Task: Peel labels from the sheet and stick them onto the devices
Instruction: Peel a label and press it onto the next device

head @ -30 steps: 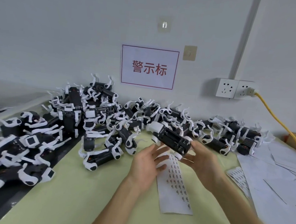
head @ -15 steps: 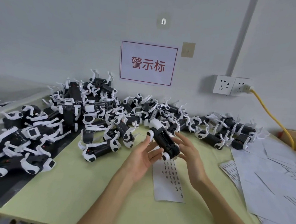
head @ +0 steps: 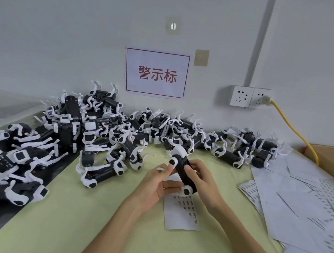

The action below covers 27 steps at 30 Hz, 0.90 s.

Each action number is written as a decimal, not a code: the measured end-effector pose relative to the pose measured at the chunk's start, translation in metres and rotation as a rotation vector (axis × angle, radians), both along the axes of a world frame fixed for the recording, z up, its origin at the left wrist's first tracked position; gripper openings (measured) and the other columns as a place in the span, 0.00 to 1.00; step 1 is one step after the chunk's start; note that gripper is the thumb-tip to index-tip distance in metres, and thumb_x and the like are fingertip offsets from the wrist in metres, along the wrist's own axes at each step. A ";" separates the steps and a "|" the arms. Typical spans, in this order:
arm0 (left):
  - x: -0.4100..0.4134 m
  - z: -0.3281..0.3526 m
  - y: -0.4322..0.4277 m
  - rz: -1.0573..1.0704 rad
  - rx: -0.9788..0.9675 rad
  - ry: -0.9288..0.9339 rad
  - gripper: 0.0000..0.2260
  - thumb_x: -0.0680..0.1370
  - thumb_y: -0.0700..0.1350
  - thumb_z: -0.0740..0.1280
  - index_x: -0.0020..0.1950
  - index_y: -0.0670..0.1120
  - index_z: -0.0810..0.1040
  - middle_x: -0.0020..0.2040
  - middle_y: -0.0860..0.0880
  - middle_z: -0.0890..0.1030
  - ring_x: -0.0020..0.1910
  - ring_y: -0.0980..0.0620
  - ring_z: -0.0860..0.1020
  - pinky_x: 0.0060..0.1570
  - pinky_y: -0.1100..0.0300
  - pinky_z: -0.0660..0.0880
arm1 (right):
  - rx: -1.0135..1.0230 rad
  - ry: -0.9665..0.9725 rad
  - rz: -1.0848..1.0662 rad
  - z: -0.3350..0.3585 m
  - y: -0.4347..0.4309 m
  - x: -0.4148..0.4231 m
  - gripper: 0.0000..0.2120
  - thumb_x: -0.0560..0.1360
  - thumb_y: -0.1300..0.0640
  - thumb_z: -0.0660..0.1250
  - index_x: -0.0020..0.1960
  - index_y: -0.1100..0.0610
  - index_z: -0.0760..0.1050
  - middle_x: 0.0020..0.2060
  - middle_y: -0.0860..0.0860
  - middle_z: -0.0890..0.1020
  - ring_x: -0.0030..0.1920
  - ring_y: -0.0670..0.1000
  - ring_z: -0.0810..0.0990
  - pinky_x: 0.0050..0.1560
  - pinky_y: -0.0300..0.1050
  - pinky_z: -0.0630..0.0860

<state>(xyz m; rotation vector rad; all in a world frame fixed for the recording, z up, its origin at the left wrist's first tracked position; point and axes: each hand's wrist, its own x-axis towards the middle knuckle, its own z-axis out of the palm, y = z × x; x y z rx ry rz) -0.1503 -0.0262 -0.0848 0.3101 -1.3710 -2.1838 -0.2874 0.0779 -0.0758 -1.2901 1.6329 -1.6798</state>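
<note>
"While that device (head: 183, 173) is up in both hands, which step do I log?"

"Sticking, I'd say — not peeling. Left hand (head: 154, 186) pinches it: thumb on the round white cap at its far end, fingers (head: 170, 185) curled under the near end. Right hand (head: 203, 180) wraps the black body, thumb pressed on its top face."

"Label visible?"

"No. Too small, or it's under the thumb. Can't tell if one is on yet."

"Where's the device against the rest?"

"Lifted off the surface (head: 74, 218), about midway across, over the far end of the label sheet (head: 182, 215), which lies flat toward the near edge. Pile of devices (head: 111, 134) runs along the far edge and down the left edge. Loose sheets (head: 304, 203) cover the right edge."

"Next move?"

"My guess: rub the label down, set this one aside clear of the pile, then one hand lets go and goes for a fresh label — they're tiny, so a nail under a corner with the sheet held flat."

"Progress?"

"Early, I'd judge. Big pile, and rows of labels left on the sheet."
</note>
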 end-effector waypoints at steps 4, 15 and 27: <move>0.000 -0.001 0.001 -0.013 -0.044 -0.054 0.29 0.80 0.51 0.70 0.67 0.28 0.69 0.63 0.41 0.82 0.47 0.40 0.85 0.46 0.51 0.82 | -0.013 -0.041 0.023 0.002 0.001 0.001 0.14 0.76 0.44 0.66 0.54 0.52 0.81 0.41 0.44 0.84 0.40 0.43 0.80 0.41 0.32 0.74; 0.001 -0.004 0.003 -0.112 -0.152 -0.101 0.33 0.74 0.57 0.74 0.57 0.28 0.67 0.59 0.38 0.82 0.52 0.36 0.83 0.46 0.51 0.80 | 0.089 -0.329 0.074 0.010 0.005 -0.011 0.18 0.75 0.44 0.70 0.47 0.60 0.75 0.40 0.57 0.74 0.38 0.52 0.74 0.39 0.43 0.72; 0.001 0.000 0.004 -0.077 -0.170 -0.080 0.47 0.69 0.64 0.77 0.70 0.30 0.66 0.66 0.36 0.79 0.56 0.37 0.81 0.51 0.49 0.78 | 0.078 -0.367 0.088 0.005 0.001 -0.013 0.15 0.84 0.51 0.61 0.50 0.60 0.81 0.43 0.55 0.79 0.43 0.52 0.78 0.43 0.45 0.76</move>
